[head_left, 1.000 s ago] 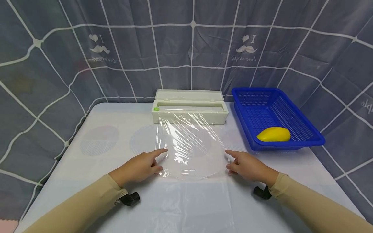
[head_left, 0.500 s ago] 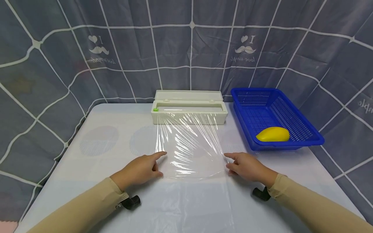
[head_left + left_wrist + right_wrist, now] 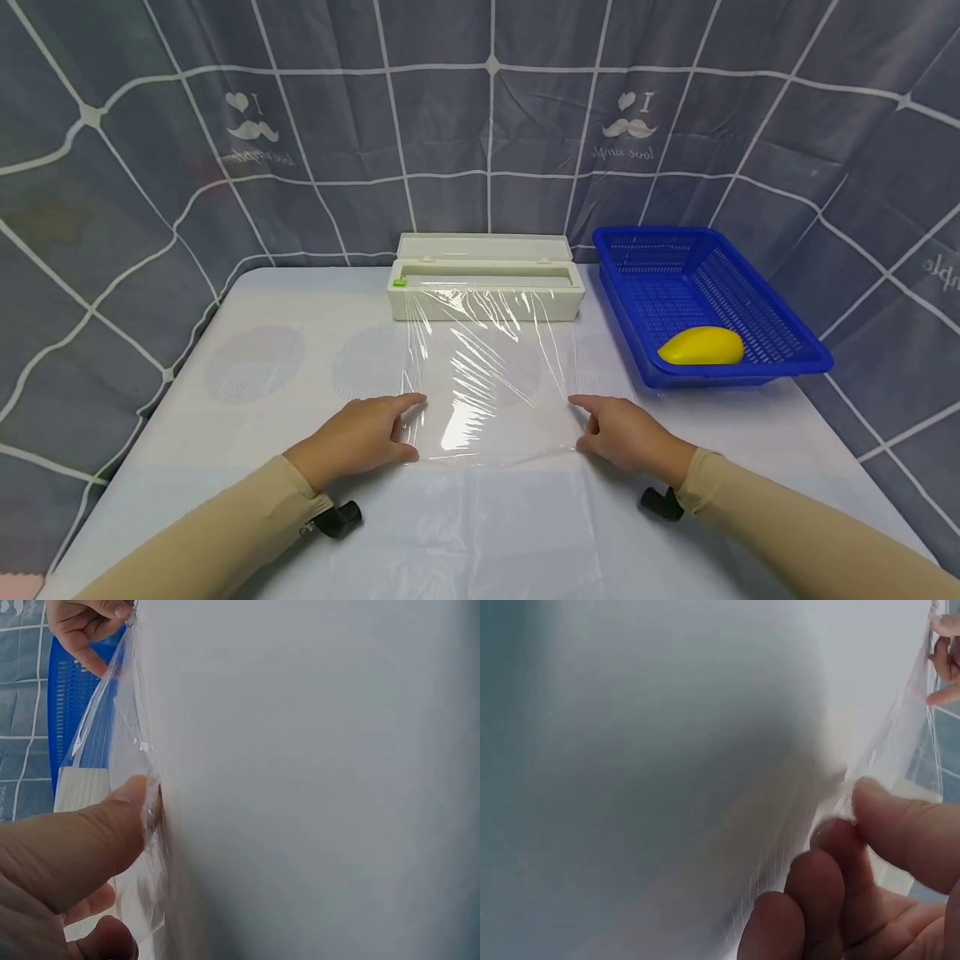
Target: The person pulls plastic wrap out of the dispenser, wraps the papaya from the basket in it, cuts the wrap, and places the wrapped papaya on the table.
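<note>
A sheet of clear cling film (image 3: pixel 487 375) runs from a white cling film dispenser (image 3: pixel 483 305) toward me, low over the table. At its near left corner my left hand (image 3: pixel 360 439) pinches the film, index finger stretched along the side; the left wrist view shows the film bunched at the thumb (image 3: pixel 127 799). My right hand (image 3: pixel 626 435) pinches the near right corner, its index finger also pointing inward. In the right wrist view, thumb and fingertip meet beside the film's edge. The dispenser's lid (image 3: pixel 483 247) stands raised, and a green slider (image 3: pixel 400 283) sits at its left end.
To the dispenser's right stands a blue plastic basket (image 3: pixel 787 367) holding a yellow mango-shaped fruit (image 3: pixel 701 345). A pale cloth with printed circles covers the table (image 3: pixel 480 533). Grey curtain (image 3: pixel 442 125) with white lines hangs behind and along both sides.
My right hand has shifted a little to the left with its corner. My left hand has come slightly down. The film's shiny creases have changed, and its near part looks smoother.
</note>
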